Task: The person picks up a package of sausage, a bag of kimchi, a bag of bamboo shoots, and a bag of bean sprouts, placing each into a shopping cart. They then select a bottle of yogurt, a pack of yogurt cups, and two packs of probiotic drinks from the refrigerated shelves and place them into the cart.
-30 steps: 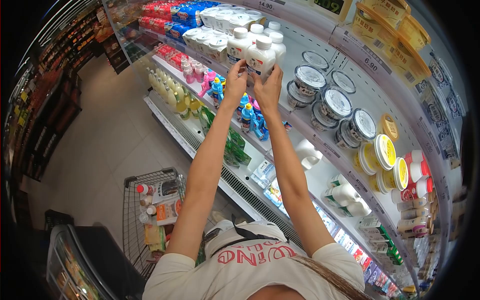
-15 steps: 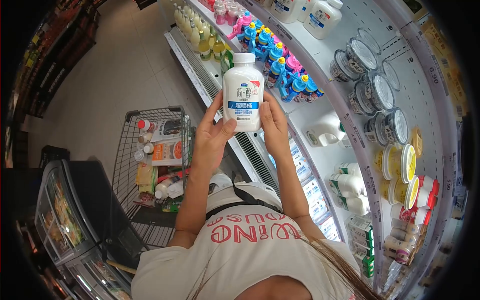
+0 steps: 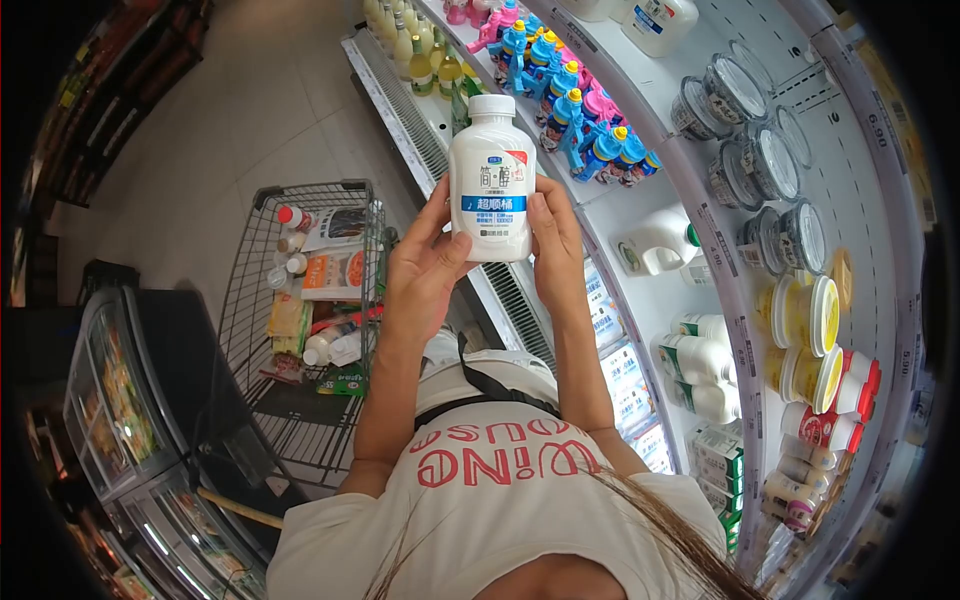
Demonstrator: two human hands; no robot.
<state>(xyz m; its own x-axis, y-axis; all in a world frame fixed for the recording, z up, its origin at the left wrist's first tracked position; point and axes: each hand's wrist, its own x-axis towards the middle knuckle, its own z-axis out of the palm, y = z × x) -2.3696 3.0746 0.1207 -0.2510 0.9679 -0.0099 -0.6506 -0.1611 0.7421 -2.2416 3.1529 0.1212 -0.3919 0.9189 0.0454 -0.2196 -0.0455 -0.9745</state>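
A white bottle (image 3: 491, 180) with a blue band on its label is held upright, its label facing me, in front of the shelves. My left hand (image 3: 428, 262) wraps round its left side, thumb near the lower corner. On the right side, my right hand (image 3: 556, 232) presses its fingers against the bottle. The fingertips behind the bottle are hidden.
A wire shopping cart (image 3: 250, 280) with packets and bottles stands at the left, beyond a glass-topped display case (image 3: 130, 400). Shelves (image 3: 715, 250) at the right hold milk jugs (image 3: 655, 247), clear tubs (image 3: 735, 88), yellow tubs (image 3: 824, 316) and blue bottles (image 3: 603, 150).
The shelves and cart have shifted slightly in view. The bottle sits a little further right and higher in the picture, still between both hands.
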